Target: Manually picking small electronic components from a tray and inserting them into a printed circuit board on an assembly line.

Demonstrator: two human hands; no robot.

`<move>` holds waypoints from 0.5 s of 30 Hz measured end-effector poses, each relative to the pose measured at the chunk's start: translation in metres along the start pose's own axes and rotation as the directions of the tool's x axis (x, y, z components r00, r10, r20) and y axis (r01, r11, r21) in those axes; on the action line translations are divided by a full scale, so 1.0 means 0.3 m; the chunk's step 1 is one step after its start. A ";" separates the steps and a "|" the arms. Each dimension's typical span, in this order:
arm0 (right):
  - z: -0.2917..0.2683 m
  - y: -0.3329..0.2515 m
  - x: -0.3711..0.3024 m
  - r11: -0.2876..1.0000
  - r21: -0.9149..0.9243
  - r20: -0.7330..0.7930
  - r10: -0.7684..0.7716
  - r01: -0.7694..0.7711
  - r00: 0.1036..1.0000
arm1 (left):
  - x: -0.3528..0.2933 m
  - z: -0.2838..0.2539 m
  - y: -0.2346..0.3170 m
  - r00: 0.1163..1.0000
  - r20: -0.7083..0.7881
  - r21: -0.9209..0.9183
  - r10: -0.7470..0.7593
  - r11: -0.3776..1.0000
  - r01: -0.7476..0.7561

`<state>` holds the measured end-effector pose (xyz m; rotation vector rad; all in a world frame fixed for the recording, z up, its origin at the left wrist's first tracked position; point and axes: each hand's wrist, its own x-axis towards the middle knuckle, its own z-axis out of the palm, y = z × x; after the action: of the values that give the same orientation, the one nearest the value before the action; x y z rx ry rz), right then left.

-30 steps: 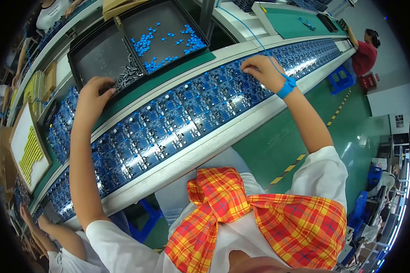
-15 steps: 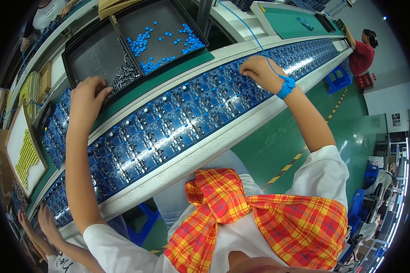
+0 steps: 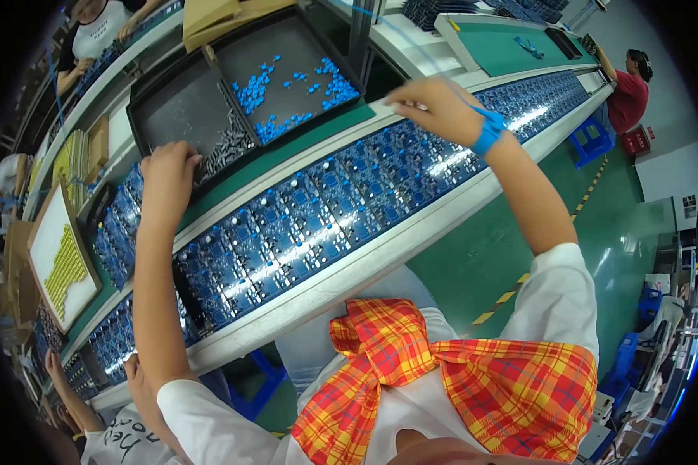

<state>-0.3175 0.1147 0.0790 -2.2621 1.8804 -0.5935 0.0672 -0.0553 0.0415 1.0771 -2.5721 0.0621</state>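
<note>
Your left hand (image 3: pixel 169 172) is at the near left corner of the black tray (image 3: pixel 171 94), and the pile of small grey parts (image 3: pixel 229 146) lies just to the right of its fingertips, in the tray's left compartment. The pile stretches along the divider and the near wall, while the single parts lie at mixed angles with no shared long axis. That hand is clearly the nearer one to the grey parts; your right hand (image 3: pixel 438 108), with the blue wrist strap (image 3: pixel 488 133), is well apart from them, to the right of the tray and nearer to the blue disc-shaped parts (image 3: pixel 338 84) in the right compartment. The tray sits on the green counter (image 3: pixel 295 147), and on its near side the row of blue circuit boards (image 3: pixel 318 211) runs from near left to far right, with your right hand above its far edge. Your left grip is curled, thumb close to the fingers, and you cannot tell from here whether a part is pinched inside. Your right grip is narrow, fingers bent toward the left with the thumb beneath; whether it holds anything cannot be told.
</note>
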 end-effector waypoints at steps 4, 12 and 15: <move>0.074 0.025 0.192 0.974 -0.131 -0.171 -0.207 0.186 0.963 | 0.028 0.004 0.067 0.997 -0.071 -0.051 0.036 0.998 -0.040; 0.058 0.130 -0.007 0.984 -0.178 -0.543 -0.076 -0.026 0.836 | -0.151 -0.135 0.179 0.996 -0.085 -0.167 0.000 0.986 -0.014; 0.021 0.364 -0.295 0.814 -0.303 -0.659 0.196 -0.495 0.726 | -0.199 -0.167 0.186 0.997 -0.076 -0.231 -0.023 0.973 0.005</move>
<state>-0.4270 0.1767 0.0163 -1.9590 2.9800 -0.9744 0.0822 0.0339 0.0738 0.9852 -2.4290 -0.1901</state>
